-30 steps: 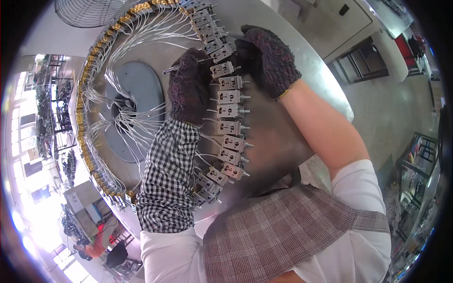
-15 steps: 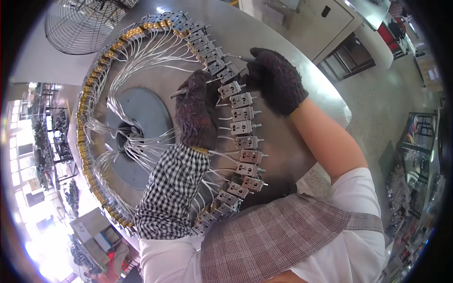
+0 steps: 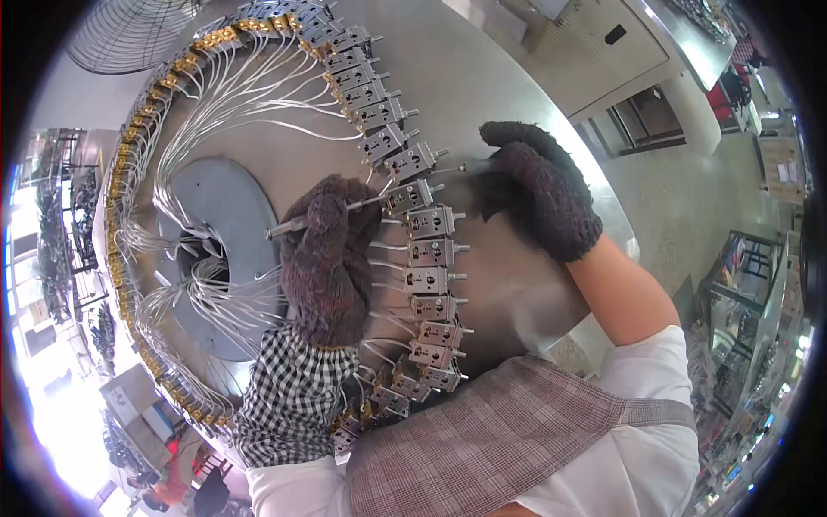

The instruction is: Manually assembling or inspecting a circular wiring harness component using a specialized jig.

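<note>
A big shiny metal table (image 3: 465, 86) fills the middle. On it sits a large ring of metal boxes (image 3: 431, 252); this is the thing being worked on. It curves from the near side, up the right, around the far side and down the left, where gold-coloured parts (image 3: 116, 224) show. Inside the ring, to the left, lies a flat grey disc (image 3: 250, 233) with a hole in its middle.

Both hands wear dark knitted gloves. The left hand (image 3: 327, 267) is inside the ring, curled tight around a thin metal tool (image 3: 289, 227) that points right, at one silver box (image 3: 407, 197). The right hand (image 3: 547, 194) is outside the ring, with its fingers bent. It seems to pinch a thin rod (image 3: 448, 170) that points left, toward the boxes; its fingertips are too dark to see well.

White wires (image 3: 258, 108) run from the hole out to many boxes, so that part looks done there. The boxes sit in a row, each near the next. I think the job is partway through, with this one box being worked on now. I cannot tell which other boxes are finished or how many are left.
</note>
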### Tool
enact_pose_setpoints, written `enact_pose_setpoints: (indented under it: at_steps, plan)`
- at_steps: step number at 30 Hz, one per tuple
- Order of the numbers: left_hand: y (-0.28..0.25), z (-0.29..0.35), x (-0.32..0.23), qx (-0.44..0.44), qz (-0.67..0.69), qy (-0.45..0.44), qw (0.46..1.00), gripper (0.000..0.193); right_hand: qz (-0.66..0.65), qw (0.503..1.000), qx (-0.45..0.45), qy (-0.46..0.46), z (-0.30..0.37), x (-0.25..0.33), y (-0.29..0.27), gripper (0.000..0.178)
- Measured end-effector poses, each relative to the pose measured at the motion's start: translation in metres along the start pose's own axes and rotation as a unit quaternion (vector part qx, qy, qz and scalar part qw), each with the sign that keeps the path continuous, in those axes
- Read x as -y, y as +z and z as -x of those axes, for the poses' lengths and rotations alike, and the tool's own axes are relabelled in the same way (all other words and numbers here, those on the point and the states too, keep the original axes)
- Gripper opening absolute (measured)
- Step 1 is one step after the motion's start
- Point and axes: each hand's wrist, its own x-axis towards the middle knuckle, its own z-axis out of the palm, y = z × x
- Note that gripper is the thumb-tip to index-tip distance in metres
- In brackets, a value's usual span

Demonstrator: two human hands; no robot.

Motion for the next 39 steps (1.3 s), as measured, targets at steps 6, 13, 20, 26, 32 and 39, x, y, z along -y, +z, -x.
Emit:
enact_pose_setpoints:
  at_steps: [6,13,20,26,32,39]
  plan:
    - [-0.021,-0.078,0.058,-0.012,-0.013,0.003,1.000,0.022,0.042,0.999,-0.015,0.025,-0.081,-0.024,-0.043,0.029]
    - [-0.047,-0.118,0.099,-0.038,0.002,0.021,0.999,0.023,0.047,0.999,-0.012,0.025,-0.124,-0.062,-0.072,0.027]
    - [-0.060,-0.126,0.115,-0.015,-0.004,0.030,0.999,0.022,0.047,0.999,-0.013,0.016,-0.132,-0.079,-0.077,0.026]
    - [-0.062,-0.124,0.117,-0.017,-0.009,0.026,0.999,0.022,0.030,0.999,0.033,-0.003,-0.129,-0.089,-0.078,0.028]
    - [-0.063,-0.122,0.118,-0.013,-0.012,0.017,1.000,0.023,0.058,0.993,0.030,-0.099,-0.129,-0.101,-0.076,0.027]
    - [-0.072,-0.123,0.120,-0.030,-0.020,0.009,0.999,0.025,0.133,0.990,-0.018,0.030,-0.129,-0.086,-0.067,0.029]
